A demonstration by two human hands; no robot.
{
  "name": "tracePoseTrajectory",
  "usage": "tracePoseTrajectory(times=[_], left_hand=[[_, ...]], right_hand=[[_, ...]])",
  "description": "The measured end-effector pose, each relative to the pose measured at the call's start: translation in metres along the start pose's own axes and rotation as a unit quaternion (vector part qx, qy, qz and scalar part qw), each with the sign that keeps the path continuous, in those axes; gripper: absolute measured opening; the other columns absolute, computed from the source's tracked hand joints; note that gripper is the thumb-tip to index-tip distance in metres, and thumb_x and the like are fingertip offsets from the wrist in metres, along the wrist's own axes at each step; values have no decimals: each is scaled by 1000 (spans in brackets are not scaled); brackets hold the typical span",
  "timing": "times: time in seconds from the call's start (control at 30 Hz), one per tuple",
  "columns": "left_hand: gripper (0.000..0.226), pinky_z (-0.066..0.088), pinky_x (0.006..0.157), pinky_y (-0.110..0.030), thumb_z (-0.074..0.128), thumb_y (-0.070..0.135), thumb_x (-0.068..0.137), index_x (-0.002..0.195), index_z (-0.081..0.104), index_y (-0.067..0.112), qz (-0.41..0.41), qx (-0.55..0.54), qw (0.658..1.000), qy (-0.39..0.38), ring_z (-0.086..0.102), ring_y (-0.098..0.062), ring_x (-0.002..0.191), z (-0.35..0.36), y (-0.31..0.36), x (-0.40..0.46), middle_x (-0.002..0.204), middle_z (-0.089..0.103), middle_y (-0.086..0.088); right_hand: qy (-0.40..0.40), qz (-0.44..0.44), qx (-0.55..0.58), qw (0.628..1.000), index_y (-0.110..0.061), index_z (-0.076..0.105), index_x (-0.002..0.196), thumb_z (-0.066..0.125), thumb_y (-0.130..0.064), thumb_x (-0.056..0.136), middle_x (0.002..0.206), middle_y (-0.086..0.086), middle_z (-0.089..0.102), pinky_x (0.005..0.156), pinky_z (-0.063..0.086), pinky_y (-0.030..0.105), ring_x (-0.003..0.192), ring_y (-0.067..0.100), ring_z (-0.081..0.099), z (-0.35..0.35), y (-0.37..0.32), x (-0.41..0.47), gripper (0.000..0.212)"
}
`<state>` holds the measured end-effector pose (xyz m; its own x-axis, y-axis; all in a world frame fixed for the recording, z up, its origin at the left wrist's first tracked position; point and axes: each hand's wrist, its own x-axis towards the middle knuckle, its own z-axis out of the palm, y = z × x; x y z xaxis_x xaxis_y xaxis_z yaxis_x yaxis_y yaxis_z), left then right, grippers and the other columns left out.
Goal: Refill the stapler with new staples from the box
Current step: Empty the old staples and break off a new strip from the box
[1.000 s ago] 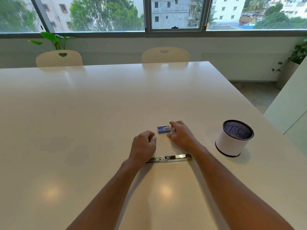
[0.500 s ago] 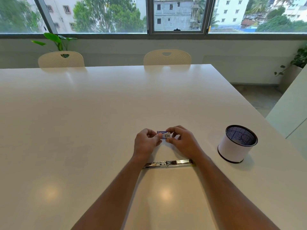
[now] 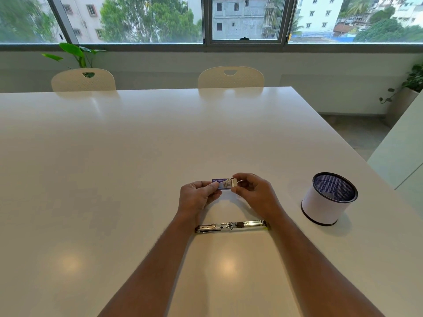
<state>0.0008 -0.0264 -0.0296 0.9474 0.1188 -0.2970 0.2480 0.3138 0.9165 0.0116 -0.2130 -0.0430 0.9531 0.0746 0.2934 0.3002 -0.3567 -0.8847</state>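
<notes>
Both hands hold the box [image 3: 222, 184] just above the white counter [image 3: 114, 156], a little beyond the stapler [image 3: 231, 226]. The left hand [image 3: 196, 199] is curled, its thumb and fingertips pinched on the box's left end. The right hand [image 3: 255, 193] is also curled, with thumb and forefinger closed on the box's right end, where a pale inner tray or flap shows beside the blue printed sleeve. Whether that end is open cannot be told. The box lies roughly level, long side running left to right between the two hands.

The stapler lies on the counter near the person, between the two forearms, folded out flat so its metal rail faces up. Its right end is just beside the right wrist; neither hand touches it.

A round mesh cup [image 3: 328, 197] with a white wall and dark rim stands on the counter to the right, well apart from the hands. Two pale chairs [image 3: 230, 77] stand at the far edge, below a wide window [image 3: 245, 19], and a leafy plant [image 3: 77, 53] rises behind the left chair.
</notes>
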Motion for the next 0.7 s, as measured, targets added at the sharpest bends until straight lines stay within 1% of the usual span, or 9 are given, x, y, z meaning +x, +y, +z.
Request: tracePoseTrajectory(times=[0.1, 0.17, 0.27, 0.33, 0.43, 0.53, 0.63, 0.7], left_hand=[[7, 66, 76, -31, 74, -1, 89, 93, 75, -7, -3, -11, 1000, -1, 77, -26, 76, -1, 0, 2, 93, 77, -27], [4, 66, 76, -31, 74, -2, 89, 90, 74, -6, -4, -22, 1000, -1, 76, -26, 76, -1, -1, 2, 92, 77, -26], [3, 66, 78, -32, 73, -3, 89, 88, 74, -6, -3, -27, 1000, -1, 76, -28, 80, -1, -1, 2, 94, 77, -28], [3, 66, 79, -33, 74, -3, 89, 88, 75, -6, -2, -28, 1000, 0, 76, -30, 83, -1, -2, 1, 97, 77, -30], [3, 65, 81, -33, 75, -2, 88, 87, 76, -5, 0, -27, 1000, 5, 77, -30, 84, -2, -3, 2, 97, 77, -30], [4, 65, 82, -34, 76, -2, 87, 85, 77, -4, 5, -27, 1000, 9, 77, -29, 82, -1, -4, 1, 92, 78, -28], [4, 65, 80, -33, 77, -2, 86, 84, 77, -4, 6, -26, 1000, 12, 76, -29, 79, -1, -4, 1, 87, 78, -25], [4, 65, 83, -35, 77, -2, 87, 85, 76, -5, 5, -23, 1000, 13, 75, -30, 81, 0, -3, 0, 88, 77, -25]], right_hand=[[4, 16, 18, 1000, -15, 70, 116, 74, -7, 88, 98, 0, 76, 84, 61, 26, 89, 12, 74, 0, 1, -1, 30], [19, 16, 15, 1000, -14, 70, 115, 71, -7, 90, 97, 2, 76, 83, 62, 31, 90, 16, 74, 1, 2, -1, 26], [41, 7, 11, 999, -12, 69, 112, 65, -7, 94, 90, 7, 76, 78, 63, 39, 82, 21, 74, 1, 0, -2, 19], [44, 2, -7, 999, -13, 68, 105, 62, -4, 94, 85, 7, 75, 73, 63, 42, 77, 23, 73, 2, -1, -3, 15], [45, -1, -48, 998, -15, 70, 95, 62, -5, 93, 82, 3, 74, 70, 63, 38, 74, 19, 73, 6, -4, -4, 13], [45, 4, -95, 994, -14, 71, 92, 69, -17, 91, 79, -2, 72, 67, 61, 26, 71, 11, 70, 10, -10, -4, 3], [41, 27, -131, 990, -13, 72, 90, 72, -25, 90, 76, -1, 71, 61, 56, 26, 67, 14, 66, 10, -17, -1, 13], [40, 46, -144, 988, -13, 73, 87, 72, -26, 90, 72, -1, 70, 58, 52, 26, 61, 14, 61, 10, -20, 2, 14]])
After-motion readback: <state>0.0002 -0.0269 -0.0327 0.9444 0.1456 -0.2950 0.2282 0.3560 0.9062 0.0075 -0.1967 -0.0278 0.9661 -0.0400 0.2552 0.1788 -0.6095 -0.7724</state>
